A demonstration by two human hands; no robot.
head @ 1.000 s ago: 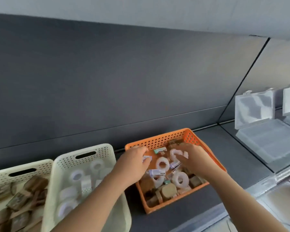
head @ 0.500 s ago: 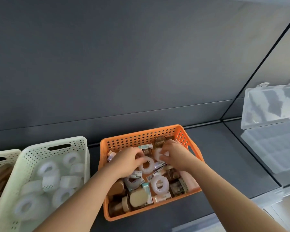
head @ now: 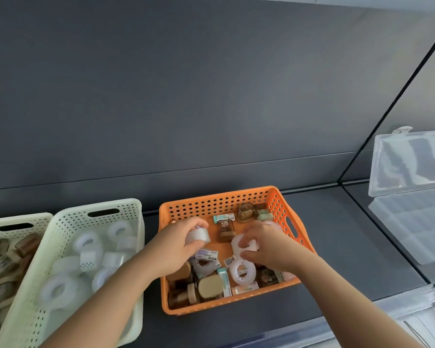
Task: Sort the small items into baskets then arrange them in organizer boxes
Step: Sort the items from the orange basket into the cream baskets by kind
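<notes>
- Curled fingers (head: 195, 223) of my left hand (head: 176, 244) wrap a white tape roll (head: 198, 235), held just above the jumble at the ten o'clock corner of the orange basket (head: 219, 197).
- Its band faces me; my fingers hide the bore, so I cannot tell its axis.
- Fingertips (head: 242, 245) of my right hand (head: 266, 244) pinch the edge of a second roll (head: 236, 241), lying flat near the basket's middle.
- At nine o'clock from my left hand, just beside the orange basket, sits the cream basket (head: 133, 204) of tape rolls.
- I judge the left hand nearer: a short sweep toward nine o'clock drops its roll, while the right must cross over.
- At three o'clock, well apart, the clear organizer box (head: 412, 222) stands open.
</notes>
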